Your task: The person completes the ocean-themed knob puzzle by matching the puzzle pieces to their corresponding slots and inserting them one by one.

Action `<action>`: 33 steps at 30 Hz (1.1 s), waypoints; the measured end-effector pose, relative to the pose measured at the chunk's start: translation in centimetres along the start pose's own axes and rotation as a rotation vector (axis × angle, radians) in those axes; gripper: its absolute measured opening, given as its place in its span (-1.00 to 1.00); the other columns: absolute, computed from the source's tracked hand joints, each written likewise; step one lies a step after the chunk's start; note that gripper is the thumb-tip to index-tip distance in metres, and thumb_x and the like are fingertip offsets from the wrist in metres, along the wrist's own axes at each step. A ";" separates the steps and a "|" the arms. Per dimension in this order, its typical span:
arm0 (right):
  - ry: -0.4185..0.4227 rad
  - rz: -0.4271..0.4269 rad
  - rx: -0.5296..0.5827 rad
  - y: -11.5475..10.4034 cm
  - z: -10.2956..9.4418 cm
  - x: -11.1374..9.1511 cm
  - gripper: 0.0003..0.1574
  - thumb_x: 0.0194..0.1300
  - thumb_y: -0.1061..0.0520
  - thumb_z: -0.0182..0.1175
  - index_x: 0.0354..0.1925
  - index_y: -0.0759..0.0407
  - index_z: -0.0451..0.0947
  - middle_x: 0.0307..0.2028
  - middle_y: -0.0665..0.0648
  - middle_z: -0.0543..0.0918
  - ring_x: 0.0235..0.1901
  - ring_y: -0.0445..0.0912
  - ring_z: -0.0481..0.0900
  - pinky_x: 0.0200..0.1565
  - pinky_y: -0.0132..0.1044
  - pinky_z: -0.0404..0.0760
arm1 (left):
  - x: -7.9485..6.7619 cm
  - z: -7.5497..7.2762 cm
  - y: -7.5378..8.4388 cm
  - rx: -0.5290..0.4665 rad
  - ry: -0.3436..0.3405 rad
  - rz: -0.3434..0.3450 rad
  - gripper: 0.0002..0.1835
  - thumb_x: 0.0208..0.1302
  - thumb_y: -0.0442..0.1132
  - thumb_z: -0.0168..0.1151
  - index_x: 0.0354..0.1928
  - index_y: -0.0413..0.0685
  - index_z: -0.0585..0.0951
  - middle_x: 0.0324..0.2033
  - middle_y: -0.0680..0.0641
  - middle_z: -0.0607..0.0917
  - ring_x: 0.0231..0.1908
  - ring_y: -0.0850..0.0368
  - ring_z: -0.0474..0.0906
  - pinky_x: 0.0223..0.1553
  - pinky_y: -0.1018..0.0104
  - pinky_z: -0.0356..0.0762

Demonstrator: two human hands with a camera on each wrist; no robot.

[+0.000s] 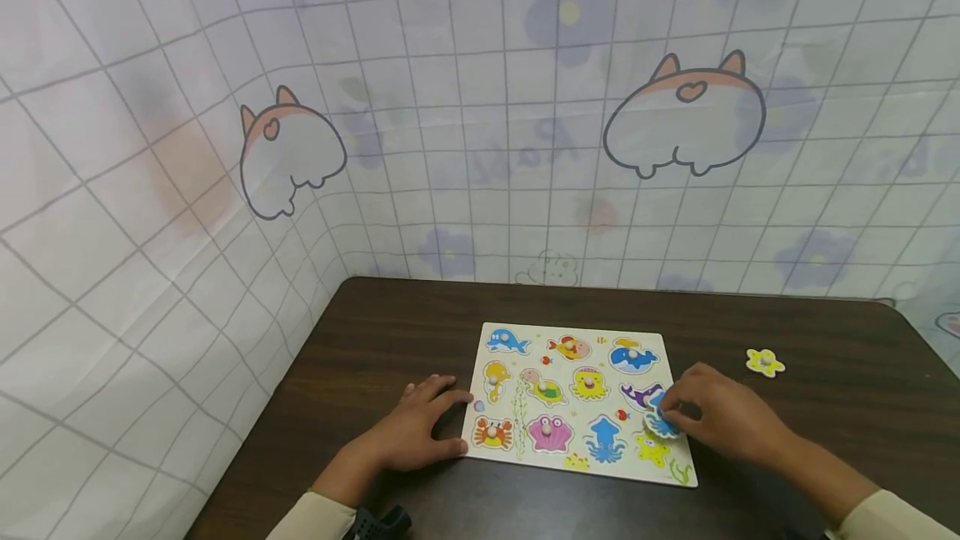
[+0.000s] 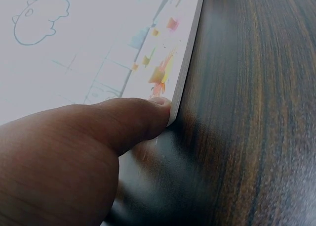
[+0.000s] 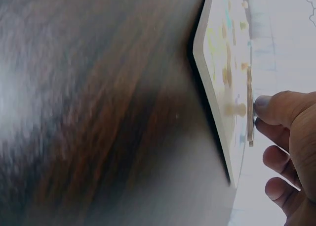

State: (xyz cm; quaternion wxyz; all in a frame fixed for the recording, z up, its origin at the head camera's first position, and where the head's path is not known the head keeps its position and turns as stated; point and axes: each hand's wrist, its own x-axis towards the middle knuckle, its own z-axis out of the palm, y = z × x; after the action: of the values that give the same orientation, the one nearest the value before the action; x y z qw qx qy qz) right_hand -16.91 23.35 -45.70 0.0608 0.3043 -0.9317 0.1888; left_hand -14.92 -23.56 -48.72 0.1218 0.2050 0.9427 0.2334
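Note:
A wooden peg puzzle board (image 1: pixel 558 461) with colourful sea animals lies on the table. My right hand (image 1: pixel 731 415) pinches a blue squid puzzle piece (image 1: pixel 660 421) between thumb and fingertips, over the board's right side. Edge-on in the right wrist view, the held piece (image 3: pixel 250 107) sits just above the board (image 3: pixel 197 48). Below and left of it, a blue squid picture (image 1: pixel 604 442) shows no knob. My left hand (image 1: pixel 412 432) touches the board's left edge with its fingers spread; in the left wrist view the thumb (image 2: pixel 138 114) rests at a corner.
A yellow flower-like star piece (image 1: pixel 765 362) with a knob lies on the dark wooden table (image 1: pixel 420 315), right of the board. Knobbed pieces such as a crab (image 1: pixel 492 433) and a pink shell-shaped animal (image 1: pixel 550 435) sit in the board. Patterned cloth (image 1: pixel 480 107) hangs behind and to the left.

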 end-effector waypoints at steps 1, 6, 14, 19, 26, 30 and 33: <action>0.002 -0.012 -0.001 -0.2 0.1 0.0 -0.77 0.14 0.10 0.55 -0.29 -0.25 0.76 -0.26 -0.30 0.58 -0.21 -0.27 0.48 -0.33 -0.33 0.61 | 0.0 0.0 0.0 0.001 -0.001 -0.002 -0.29 0.29 0.23 0.35 0.44 0.34 0.41 0.54 -0.08 0.20 0.56 -0.20 -0.06 0.49 -0.30 -0.23; 0.044 -0.096 0.008 -0.8 0.5 0.2 -0.77 0.12 0.13 0.56 -0.31 -0.23 0.76 -0.30 -0.35 0.60 -0.21 -0.28 0.48 -0.32 -0.32 0.62 | -0.1 0.0 0.1 -0.001 -0.008 -0.011 -0.30 0.30 0.22 0.35 0.45 0.35 0.41 0.54 -0.07 0.19 0.56 -0.18 -0.07 0.49 -0.28 -0.24; 0.049 -0.167 0.025 -1.9 1.2 0.9 -0.76 0.13 0.13 0.54 -0.33 -0.25 0.75 -0.29 -0.38 0.61 -0.20 -0.29 0.49 -0.27 -0.27 0.65 | -0.1 0.0 0.1 -0.009 -0.010 -0.009 -0.29 0.30 0.22 0.35 0.45 0.35 0.40 0.55 -0.08 0.18 0.56 -0.18 -0.08 0.49 -0.29 -0.26; 0.032 -0.185 0.044 -2.7 1.7 1.5 -0.79 0.14 0.13 0.54 -0.34 -0.21 0.76 -0.32 -0.39 0.60 -0.23 -0.31 0.48 -0.25 -0.28 0.65 | -0.1 -0.1 0.1 -0.004 -0.005 -0.006 -0.29 0.29 0.22 0.36 0.45 0.34 0.41 0.54 -0.09 0.18 0.56 -0.20 -0.07 0.49 -0.30 -0.25; -0.012 -0.190 0.080 -3.6 2.1 2.2 -0.81 0.18 0.12 0.52 -0.34 -0.21 0.75 -0.33 -0.40 0.59 -0.24 -0.32 0.47 -0.24 -0.30 0.63 | -0.3 -0.5 0.9 0.003 -0.009 0.000 -0.29 0.31 0.18 0.36 0.46 0.27 0.41 0.54 -0.14 0.19 0.55 -0.24 -0.05 0.47 -0.34 -0.22; -0.030 -0.175 0.096 -4.1 2.5 2.3 -0.81 0.19 0.11 0.52 -0.34 -0.23 0.75 -0.33 -0.41 0.58 -0.22 -0.32 0.48 -0.23 -0.30 0.63 | -0.5 -1.0 1.4 -0.011 -0.016 0.004 -0.30 0.32 0.16 0.36 0.45 0.22 0.42 0.53 -0.18 0.20 0.54 -0.28 -0.05 0.46 -0.37 -0.22; -0.006 -0.202 0.104 -4.3 2.9 2.4 -0.80 0.18 0.12 0.52 -0.35 -0.22 0.74 -0.33 -0.40 0.59 -0.23 -0.31 0.48 -0.25 -0.30 0.62 | -0.6 -1.1 1.5 -0.021 -0.014 0.010 -0.30 0.32 0.17 0.36 0.44 0.21 0.43 0.52 -0.20 0.20 0.54 -0.31 -0.04 0.46 -0.39 -0.21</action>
State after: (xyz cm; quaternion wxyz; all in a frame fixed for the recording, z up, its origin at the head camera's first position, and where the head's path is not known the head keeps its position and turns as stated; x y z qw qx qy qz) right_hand -16.29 17.77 -46.46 0.0608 0.3999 -0.8855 0.2287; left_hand -14.28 -23.05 -47.01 0.1292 0.2101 0.9383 0.2423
